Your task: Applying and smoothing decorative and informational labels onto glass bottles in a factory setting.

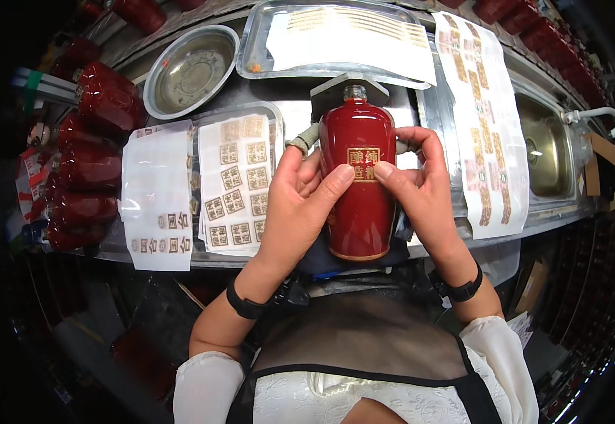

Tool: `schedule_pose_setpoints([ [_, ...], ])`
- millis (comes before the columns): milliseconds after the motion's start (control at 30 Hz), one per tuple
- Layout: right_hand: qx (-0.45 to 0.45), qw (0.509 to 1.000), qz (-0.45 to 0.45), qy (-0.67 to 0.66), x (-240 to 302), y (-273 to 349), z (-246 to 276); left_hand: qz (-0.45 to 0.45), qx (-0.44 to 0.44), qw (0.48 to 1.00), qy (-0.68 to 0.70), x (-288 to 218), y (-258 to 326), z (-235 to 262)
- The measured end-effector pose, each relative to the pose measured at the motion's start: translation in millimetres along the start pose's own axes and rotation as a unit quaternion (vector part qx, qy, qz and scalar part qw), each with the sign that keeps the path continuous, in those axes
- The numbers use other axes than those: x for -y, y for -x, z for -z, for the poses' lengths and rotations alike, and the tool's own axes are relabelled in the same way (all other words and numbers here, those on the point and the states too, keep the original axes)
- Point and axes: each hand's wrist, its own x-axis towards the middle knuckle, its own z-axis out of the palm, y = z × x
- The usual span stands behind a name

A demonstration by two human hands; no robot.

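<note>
A glossy red bottle [359,219] lies in front of me, its bare glass neck pointing away and its base toward me. On its upper front sits a square gold decal [364,157]. My left hand [299,201] holds the bottle's left side, with the thumb pressed at the decal's left edge. A beige cloth cover [306,137] wraps one of its fingertips. My right hand [420,185] grips the opposite side, its thumb on the decal's right edge. Behind the neck is a grey angular support [318,100]. The fingers behind the bottle are partly hidden.
Gold decal sheets [237,185] lie on a tray at left, beside a white sheet [155,205]. A metal bowl [191,74] and a decal-laden tray [254,37] stand farther back. At right are a long decal sheet [487,134] and a sink [544,145]. Red bottles [92,166] line the left.
</note>
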Motion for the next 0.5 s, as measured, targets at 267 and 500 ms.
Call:
schedule_pose_setpoints([
  [267, 0.003, 1.0, 0.004, -0.001, -0.7, -0.9, -2.2, 0.007, -0.006, 1.0, 0.005, 0.2, -0.2, 1.8],
  [500, 0.008, 0.997, -0.027, -0.065, 9.0, 1.5, -5.8, -0.002, -0.003, 1.0, 0.001, 1.4, 0.9, 2.3],
])
